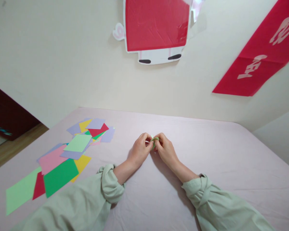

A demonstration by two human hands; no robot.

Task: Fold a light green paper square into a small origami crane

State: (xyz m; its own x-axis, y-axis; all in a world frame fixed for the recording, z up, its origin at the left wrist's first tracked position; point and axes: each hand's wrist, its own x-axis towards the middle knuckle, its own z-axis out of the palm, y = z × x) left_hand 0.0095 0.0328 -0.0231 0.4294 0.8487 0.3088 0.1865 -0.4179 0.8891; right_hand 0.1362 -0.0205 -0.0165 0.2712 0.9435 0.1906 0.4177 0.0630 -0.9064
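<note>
A small folded piece of light green paper (154, 140) is held just above the table between my two hands. My left hand (142, 147) pinches its left side, and my right hand (165, 148) pinches its right side with thumb and forefinger. The fingers cover most of the paper, so its full shape is hidden. A thin white bit shows by the left fingertips; I cannot tell what it is.
Coloured paper sheets lie spread at the left, among them a green sheet (61, 176), a pink sheet (53, 158) and a light green sheet (77, 143). A pale cloth covers the table (231, 166). Behind it rises a wall with a red poster (157, 25) and a red banner (260, 64).
</note>
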